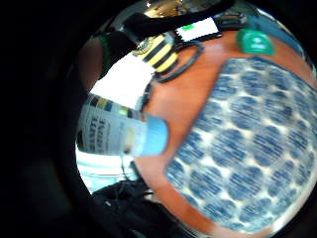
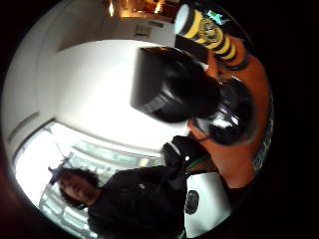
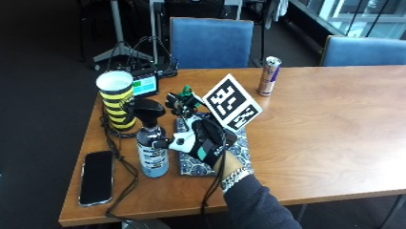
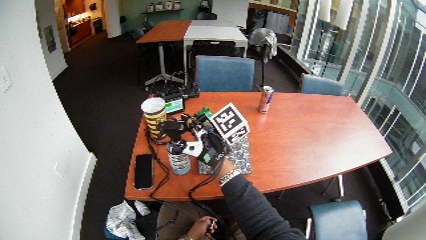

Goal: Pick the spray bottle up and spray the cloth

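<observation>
Hand approach to bottle, grasp not yet made

The bottle [image 3: 152,151] stands upright on the tabletop [image 3: 317,124], just beside the cloth [image 3: 236,149]. The hand [image 3: 206,141] is positioned alongside it, over the cloth; finger closure cannot be told. The body should be encircled below the trigger head.

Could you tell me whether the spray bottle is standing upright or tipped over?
Upright: the spray bottle stands on the table with its black trigger head on top, beside the cloth.
</observation>
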Tool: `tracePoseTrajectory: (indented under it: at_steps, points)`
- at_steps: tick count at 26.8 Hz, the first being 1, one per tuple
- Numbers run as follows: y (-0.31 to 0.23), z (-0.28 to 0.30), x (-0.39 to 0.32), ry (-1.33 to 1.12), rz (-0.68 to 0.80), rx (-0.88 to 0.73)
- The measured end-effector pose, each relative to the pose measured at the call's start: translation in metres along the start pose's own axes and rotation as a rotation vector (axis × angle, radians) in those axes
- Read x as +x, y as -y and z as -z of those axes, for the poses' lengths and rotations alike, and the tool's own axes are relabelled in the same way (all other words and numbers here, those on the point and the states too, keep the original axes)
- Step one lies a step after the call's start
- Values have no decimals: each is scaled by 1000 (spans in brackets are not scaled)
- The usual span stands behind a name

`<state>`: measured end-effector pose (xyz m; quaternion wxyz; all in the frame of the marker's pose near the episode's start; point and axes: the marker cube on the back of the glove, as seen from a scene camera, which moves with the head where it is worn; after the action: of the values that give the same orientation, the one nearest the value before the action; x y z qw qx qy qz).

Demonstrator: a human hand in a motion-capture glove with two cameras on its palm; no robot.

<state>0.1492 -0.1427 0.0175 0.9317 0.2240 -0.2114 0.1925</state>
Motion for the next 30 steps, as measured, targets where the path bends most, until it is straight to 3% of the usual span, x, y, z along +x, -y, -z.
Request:
tracePoseTrajectory:
  at_steps: [5, 9, 23, 30]
  points:
    - [-33, 18, -4, -391, 27, -85]
    - [-58, 27, -19, -542, 80, -185]
    - [-127, 30, -85, -594, 320, -243]
    - [-134, 12, -80, -608, 338, -333]
